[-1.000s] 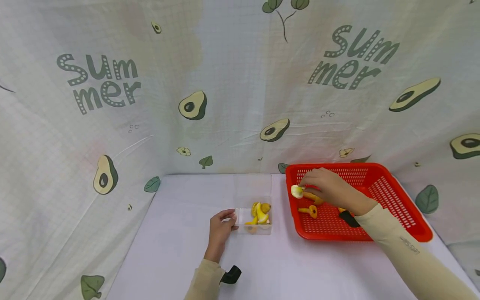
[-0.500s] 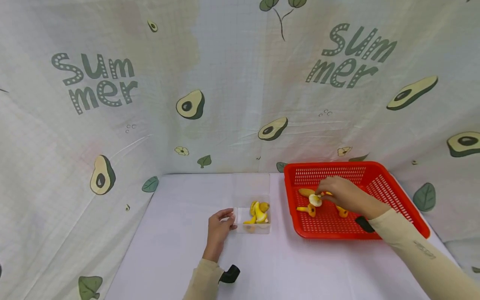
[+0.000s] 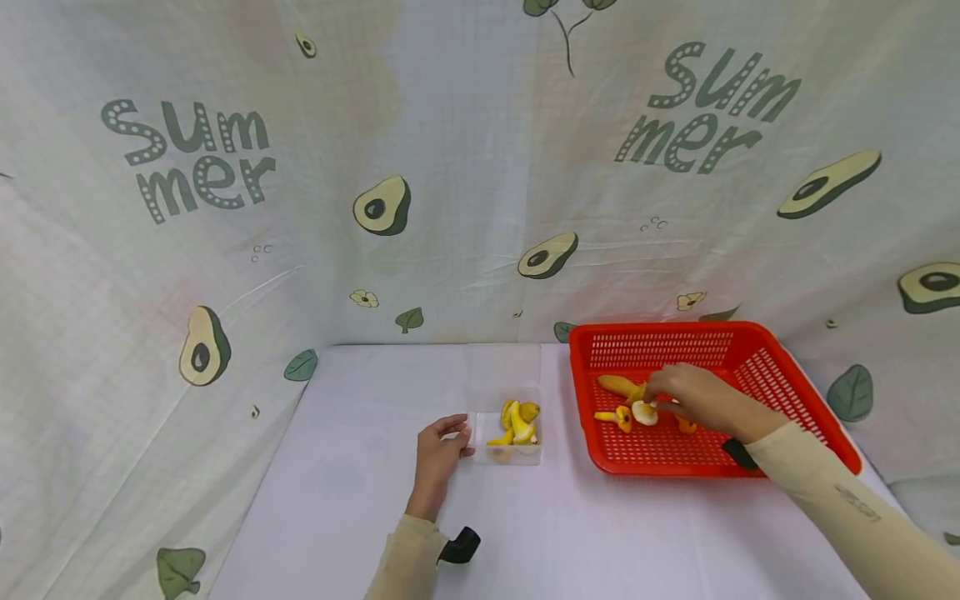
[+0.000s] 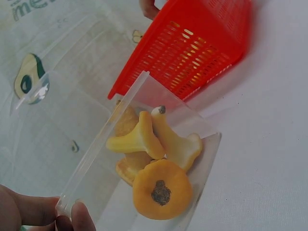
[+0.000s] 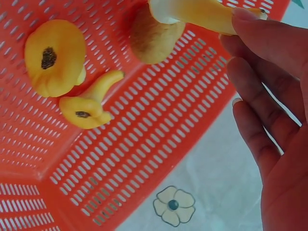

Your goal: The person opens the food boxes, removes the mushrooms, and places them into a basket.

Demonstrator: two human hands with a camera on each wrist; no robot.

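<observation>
My right hand (image 3: 701, 400) is over the red basket (image 3: 675, 471). In the right wrist view its thumb and fingers pinch the thin stem end of a yellow chanterelle-like mushroom (image 5: 207, 14), whose pale flared end points away from the hand. Other mushrooms lie in the basket: a round-capped one (image 5: 55, 55), a smaller trumpet-shaped one (image 5: 89, 108) and a brownish-yellow piece (image 5: 156, 38), partly covered by the held mushroom. With its fingertips my left hand (image 3: 441, 458) pinches the left edge of a clear plastic box (image 3: 486, 429). Several yellow mushrooms (image 4: 162, 190) lie in the box.
The box's clear lid (image 3: 504, 365) stands open toward the back. The basket stands to the right of the box, with a gap between them. White cloth covers the table (image 3: 360, 467), and a printed fabric (image 3: 450, 167) hangs behind and at the sides.
My right hand has moved from the basket's left side to the right and slightly nearer me, carrying the mushroom. The left hand has stayed on the box edge.
</observation>
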